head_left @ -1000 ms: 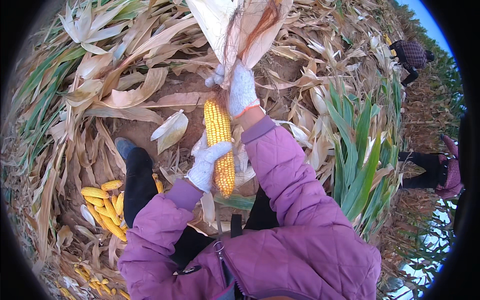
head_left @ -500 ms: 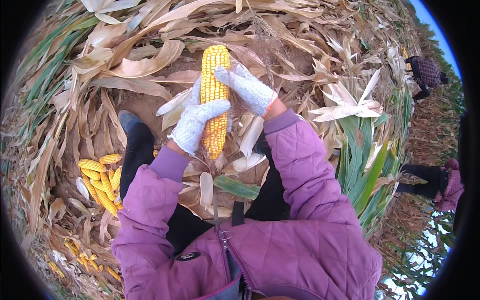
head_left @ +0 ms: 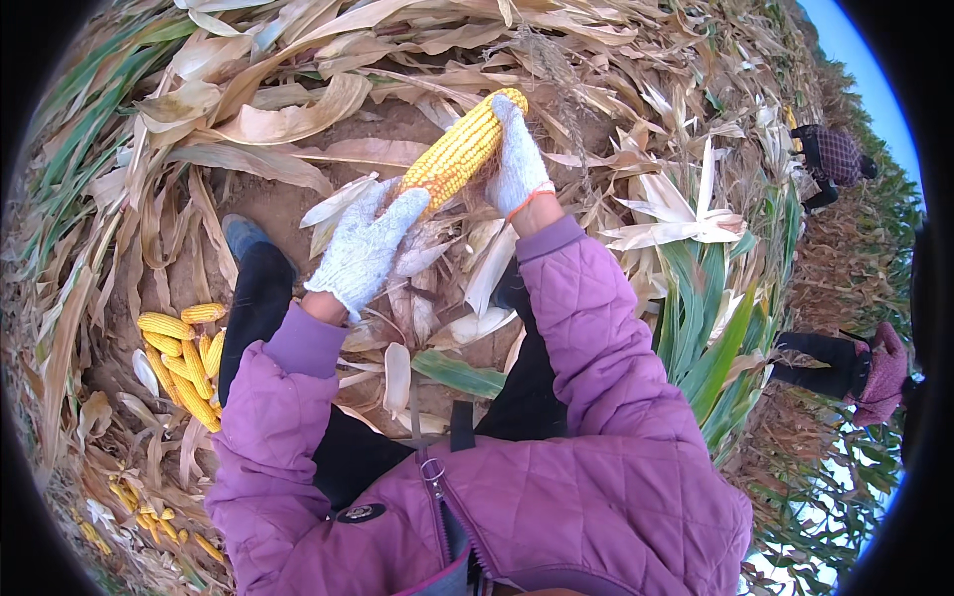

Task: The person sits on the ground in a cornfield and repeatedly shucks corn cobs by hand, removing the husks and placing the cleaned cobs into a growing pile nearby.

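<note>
A husked yellow ear of corn (head_left: 455, 149) is held aslant in front of me, its far end pointing up and to the right. My left hand (head_left: 364, 243), in a white knit glove, grips its lower end between thumb and fingers. Wrapped round the upper end is my right hand (head_left: 519, 164), gloved the same way with an orange cuff edge; some of its fingers are hidden behind the cob. Below the corn, pale loose husks (head_left: 422, 298) and a green husk leaf (head_left: 459, 373) lie on the soil between my legs.
Beside my left leg lies a pile of husked ears (head_left: 184, 363), with more ears (head_left: 149, 512) farther down on the left. Dry stalks and leaves (head_left: 298, 109) cover the ground ahead. Opened husks (head_left: 686, 214) lie at right. Two other people (head_left: 835, 157) are at the far right.
The ear of corn has gone from upright to slanting right. My right hand has moved to its upper end, while my left hand has shifted slightly left and stays at its lower end.
</note>
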